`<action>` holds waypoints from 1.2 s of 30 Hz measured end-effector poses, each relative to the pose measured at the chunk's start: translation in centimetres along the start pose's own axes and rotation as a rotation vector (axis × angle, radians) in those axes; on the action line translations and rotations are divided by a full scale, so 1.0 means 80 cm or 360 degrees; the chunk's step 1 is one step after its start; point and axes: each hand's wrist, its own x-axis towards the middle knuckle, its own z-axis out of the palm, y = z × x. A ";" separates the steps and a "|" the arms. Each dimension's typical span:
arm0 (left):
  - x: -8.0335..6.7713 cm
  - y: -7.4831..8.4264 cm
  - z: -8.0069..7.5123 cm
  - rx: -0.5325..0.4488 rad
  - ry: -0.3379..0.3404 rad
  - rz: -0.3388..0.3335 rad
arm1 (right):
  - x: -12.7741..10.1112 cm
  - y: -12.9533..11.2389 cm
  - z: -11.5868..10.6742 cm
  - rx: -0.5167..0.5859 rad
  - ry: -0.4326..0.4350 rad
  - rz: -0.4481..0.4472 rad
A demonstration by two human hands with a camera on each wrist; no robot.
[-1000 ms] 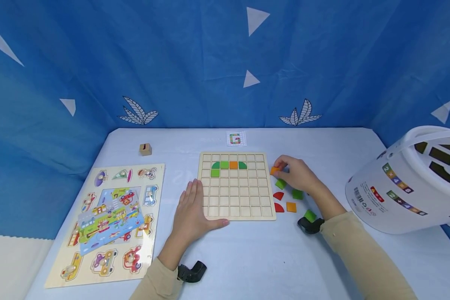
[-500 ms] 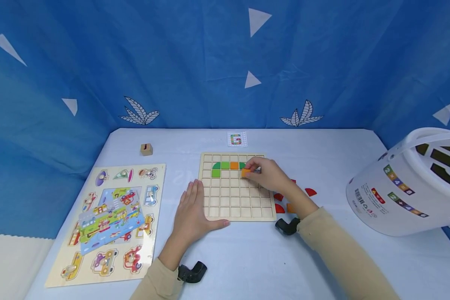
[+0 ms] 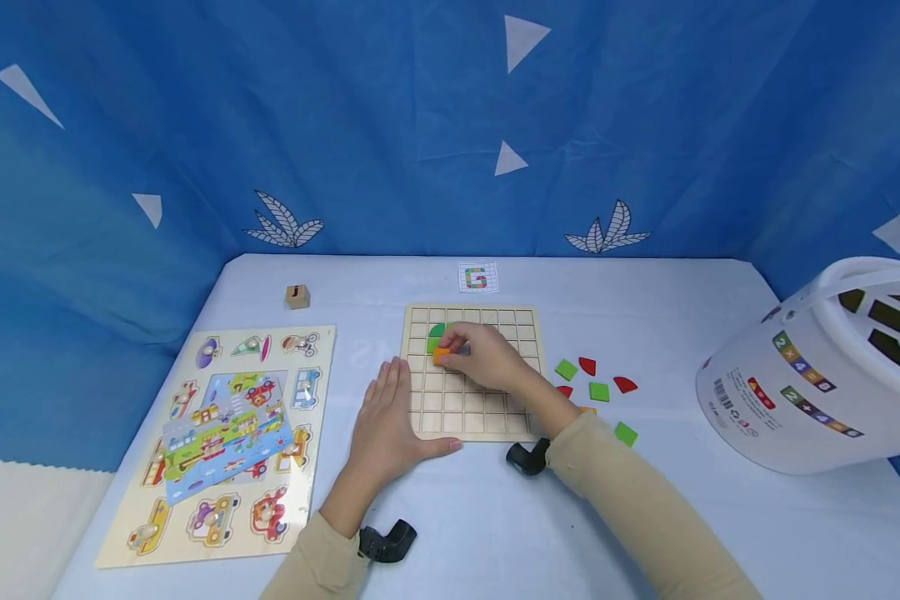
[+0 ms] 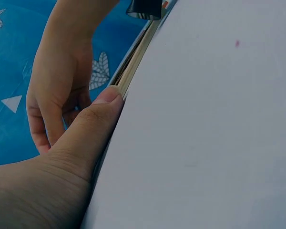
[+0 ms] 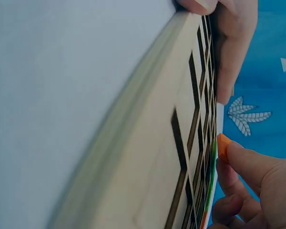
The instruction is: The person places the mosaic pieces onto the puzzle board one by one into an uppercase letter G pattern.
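A wooden grid board point(image 3: 487, 412) lies in the middle of the pale table. My right hand point(image 3: 474, 352) reaches over its upper left cells and pinches an orange square tile point(image 3: 440, 355), also seen at the fingertips in the right wrist view point(image 5: 223, 145). A green piece point(image 3: 436, 331) shows in the board just above the hand; the hand hides the rest of that row. My left hand point(image 3: 385, 417) lies flat on the table with its thumb point(image 4: 102, 112) against the board's left front edge point(image 4: 136, 62).
Loose green, red and orange tiles point(image 3: 598, 390) lie right of the board. A small pattern card point(image 3: 477, 278) sits behind it. A vehicle peg puzzle point(image 3: 228, 433) lies left, a wooden cube point(image 3: 296, 296) beyond it. A white bucket point(image 3: 817, 375) lies tipped at right.
My right hand picked an orange tile from the loose pile on the right and carried it leftward across the board to its upper left cells. The left hand stayed put.
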 end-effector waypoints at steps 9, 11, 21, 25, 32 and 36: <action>0.001 0.000 -0.002 -0.0020 -0.0041 0.0008 | 0.004 -0.007 0.010 -0.0164 0.0012 -0.0086; 0.001 0.000 -0.003 -0.0015 -0.0047 0.0009 | 0.003 -0.008 0.010 -0.0207 0.0013 -0.0092; 0.000 0.002 -0.004 0.0003 -0.0050 -0.0017 | -0.011 -0.004 -0.001 -0.0366 -0.0070 -0.0132; 0.001 0.003 -0.003 0.0001 -0.0045 -0.0024 | -0.023 0.006 -0.016 -0.0356 -0.0056 -0.0088; 0.000 0.004 -0.002 -0.0011 -0.0034 -0.0028 | -0.057 0.033 -0.064 -0.0355 0.0007 0.0152; 0.000 0.003 -0.001 -0.0038 -0.0018 -0.0020 | -0.078 0.052 -0.097 -0.0394 0.0031 0.0327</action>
